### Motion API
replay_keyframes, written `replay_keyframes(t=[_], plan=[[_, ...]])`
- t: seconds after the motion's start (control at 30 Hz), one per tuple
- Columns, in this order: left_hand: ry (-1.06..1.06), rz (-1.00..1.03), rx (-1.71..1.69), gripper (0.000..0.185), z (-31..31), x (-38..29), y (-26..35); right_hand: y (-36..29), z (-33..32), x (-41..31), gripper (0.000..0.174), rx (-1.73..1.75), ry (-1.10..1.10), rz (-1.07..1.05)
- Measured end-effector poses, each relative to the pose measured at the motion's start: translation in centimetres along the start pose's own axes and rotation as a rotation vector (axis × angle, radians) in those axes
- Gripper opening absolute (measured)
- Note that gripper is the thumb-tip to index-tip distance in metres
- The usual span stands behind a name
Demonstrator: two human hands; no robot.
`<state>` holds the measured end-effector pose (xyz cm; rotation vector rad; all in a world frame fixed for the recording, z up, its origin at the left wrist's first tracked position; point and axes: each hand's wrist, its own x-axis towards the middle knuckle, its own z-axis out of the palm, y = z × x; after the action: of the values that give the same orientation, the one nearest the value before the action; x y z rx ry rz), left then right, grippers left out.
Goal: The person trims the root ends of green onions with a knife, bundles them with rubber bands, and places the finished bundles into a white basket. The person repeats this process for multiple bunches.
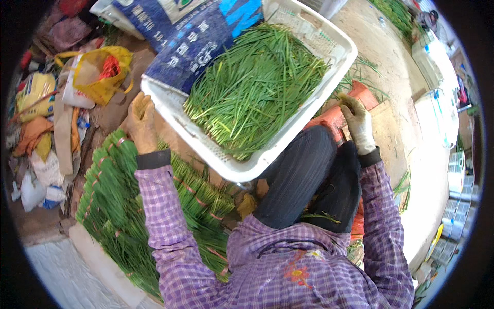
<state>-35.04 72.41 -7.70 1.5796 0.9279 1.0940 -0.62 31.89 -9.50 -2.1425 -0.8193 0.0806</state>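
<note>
A white plastic crate (254, 170) stands tilted before me, holding a heap of loose green chives or similar leafy stalks (262, 85). A dark blue printed sack (173, 69) lies over its left side. My left hand (142, 119), in a yellowish glove, is just outside the crate's left corner with curled fingers; whether it touches the rim is unclear. To the right of the crate, above red plastic (332, 119), my gloved right hand (357, 121) has bent fingers apart from the thumb and nothing visible between them. Tied green bunches (115, 185) lie below and around my left forearm.
A yellow bag (102, 79) with red material inside stands at the left, beside cloths and plastic bags. Flattened cardboard (386, 135) lies to the right. Large white containers (436, 116) line the far right, and a person (428, 21) is at the top right.
</note>
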Motion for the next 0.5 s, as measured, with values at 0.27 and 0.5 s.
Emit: replay_keyframes(t=[0.27,0.5], plan=[[-0.495,-0.083,0.372,0.056,12.2,7.5,-2.0,1.7,4.5,9.2,0.036,-0.068,0.049,-0.141],[-0.443,0.169,0.883,0.051,8.8,5.4,-4.9,-1.3,7.6,9.9,0.068,-0.383,-0.329,-0.369]])
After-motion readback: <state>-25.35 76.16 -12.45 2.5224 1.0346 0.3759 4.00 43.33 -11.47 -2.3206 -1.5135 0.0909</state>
